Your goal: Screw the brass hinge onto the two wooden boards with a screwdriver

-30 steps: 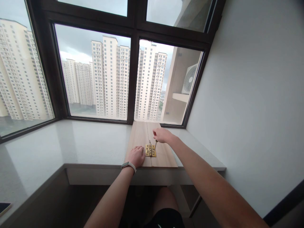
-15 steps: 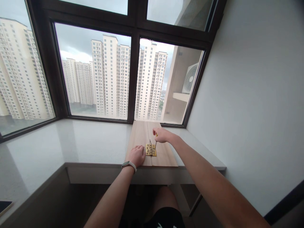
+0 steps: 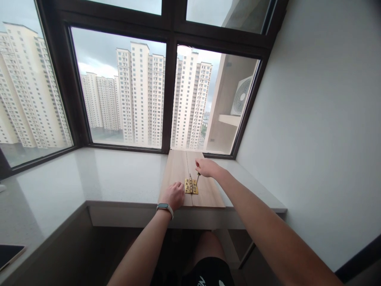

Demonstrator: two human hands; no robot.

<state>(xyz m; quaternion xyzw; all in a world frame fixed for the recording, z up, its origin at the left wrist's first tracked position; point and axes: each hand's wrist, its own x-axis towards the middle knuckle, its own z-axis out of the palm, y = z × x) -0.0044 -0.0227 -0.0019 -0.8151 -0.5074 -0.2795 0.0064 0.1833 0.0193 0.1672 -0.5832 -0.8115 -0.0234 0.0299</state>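
Observation:
A brass-coloured butt hinge (image 3: pixel 191 186) lies across the seam between two pale wooden boards (image 3: pixel 175 167). With fingers closed round its handle, my right hand (image 3: pixel 206 167) holds a screwdriver (image 3: pixel 197 180) above the hinge's right leaf. The shaft points down, slightly tilted, and its tip meets that leaf. My left hand (image 3: pixel 175 195) rests on the left board close beside the hinge, fingers loosely bent and holding nothing. Small screws show on the hinge leaves, too small to make out singly. A thin metal piece, its kind unclear, stands out at the hinge's far end.
Beneath the boards is a white windowsill counter (image 3: pixel 125 174), whose front edge runs just before me. Dark window frames (image 3: pixel 169 95) rise behind it. At right stands a white wall (image 3: pixel 315 99). A dark flat device (image 3: pixel 10 254) lies at the lower left.
My view has shifted slightly, so the scene sits a little to the right. My right hand's grip on the screwdriver has turned somewhat. The fingers of my left hand look more bent.

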